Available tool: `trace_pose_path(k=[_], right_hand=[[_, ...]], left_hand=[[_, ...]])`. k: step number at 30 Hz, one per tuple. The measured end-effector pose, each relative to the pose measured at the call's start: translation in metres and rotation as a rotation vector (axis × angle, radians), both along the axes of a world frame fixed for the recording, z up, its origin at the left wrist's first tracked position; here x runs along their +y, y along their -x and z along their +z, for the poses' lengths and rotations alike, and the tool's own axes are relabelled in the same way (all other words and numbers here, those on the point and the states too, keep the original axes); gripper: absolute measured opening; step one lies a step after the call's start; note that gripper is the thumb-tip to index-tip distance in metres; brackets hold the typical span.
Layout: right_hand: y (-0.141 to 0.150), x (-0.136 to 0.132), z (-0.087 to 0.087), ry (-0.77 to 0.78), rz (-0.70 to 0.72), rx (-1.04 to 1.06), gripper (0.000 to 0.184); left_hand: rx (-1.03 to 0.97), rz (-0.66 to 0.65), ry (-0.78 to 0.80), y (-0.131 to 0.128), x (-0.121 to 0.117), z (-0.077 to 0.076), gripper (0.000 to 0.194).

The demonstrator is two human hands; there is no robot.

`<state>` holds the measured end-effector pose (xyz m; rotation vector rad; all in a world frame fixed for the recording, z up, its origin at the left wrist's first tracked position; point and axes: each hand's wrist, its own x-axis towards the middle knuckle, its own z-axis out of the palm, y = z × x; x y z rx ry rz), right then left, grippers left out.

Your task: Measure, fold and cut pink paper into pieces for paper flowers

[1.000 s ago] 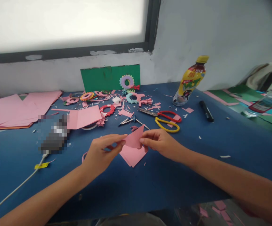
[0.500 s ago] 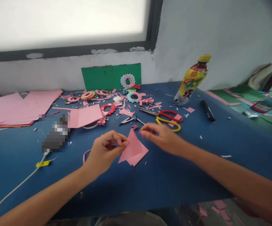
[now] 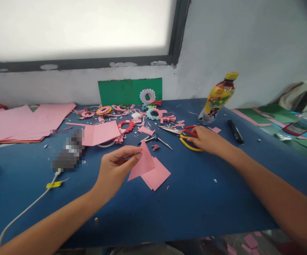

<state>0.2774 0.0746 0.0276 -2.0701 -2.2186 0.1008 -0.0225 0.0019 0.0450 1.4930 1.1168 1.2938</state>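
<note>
Between the thumb and fingers of my left hand (image 3: pixel 116 168) is a folded pink paper triangle (image 3: pixel 145 164), held point up above the table. Just behind and below it, a small stack of pink paper squares (image 3: pixel 158 176) lies flat, partly covered by the triangle. My right hand (image 3: pixel 209 140) has its fingers closed at the handles of a pair of scissors (image 3: pixel 172 130), one handle red, one yellow. The scissors lie on the table with blades pointing left. A compass-like metal tool (image 3: pixel 157 137) and a pink scrap (image 3: pixel 155 147) sit left of them.
On the blue table (image 3: pixel 190 205), paper rings (image 3: pixel 127 126) and scraps are strewn at the back. Large pink sheets (image 3: pixel 50 120) lie far left, near a blurred dark device (image 3: pixel 68 152) with a white cable (image 3: pixel 26 209). A bottle (image 3: pixel 218 99) and black marker (image 3: pixel 235 131) are at right.
My right hand has moved right from beside the pink paper to the scissors' handles. My left hand has lifted the triangle slightly leftward, uncovering more of the squares.
</note>
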Motion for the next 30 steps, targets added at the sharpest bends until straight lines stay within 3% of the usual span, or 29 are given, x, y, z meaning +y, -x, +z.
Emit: trace_pose_path(k=[3,6,9,12,15,18,21,26,30], right_hand=[[0.009,-0.007,0.006,-0.121,-0.031,0.185,0.03],[0.029,-0.02,0.012,-0.083,0.03,0.572,0.037],[0.058,-0.04,0.015,0.179,0.156,0.971,0.038],[0.085,-0.064,0.011,0.516,0.184,1.308,0.038],[0.101,-0.084,0.002,0.689,0.246,1.525,0.036],[0.107,-0.094,-0.006,0.759,0.246,1.585,0.038],[0.111,-0.093,-0.009,0.779,0.146,1.586,0.042],[0.114,-0.097,0.004,0.855,-0.034,1.559,0.052],[0.109,-0.108,0.006,0.81,0.073,1.411,0.068]], left_hand=[[-0.01,0.041,-0.04,0.003,0.001,0.001,0.007],[0.011,0.079,-0.073,0.004,0.001,0.004,0.007],[0.024,0.08,-0.095,0.004,0.0,0.009,0.006],[0.015,0.086,-0.109,0.004,-0.001,0.012,0.007],[-0.016,0.107,-0.125,0.005,-0.001,0.014,0.007],[-0.037,0.129,-0.153,0.005,-0.002,0.016,0.009],[-0.016,0.163,-0.181,0.005,-0.003,0.021,0.009],[0.028,0.21,-0.218,0.006,-0.005,0.027,0.009],[0.05,0.218,-0.218,0.006,-0.005,0.027,0.009]])
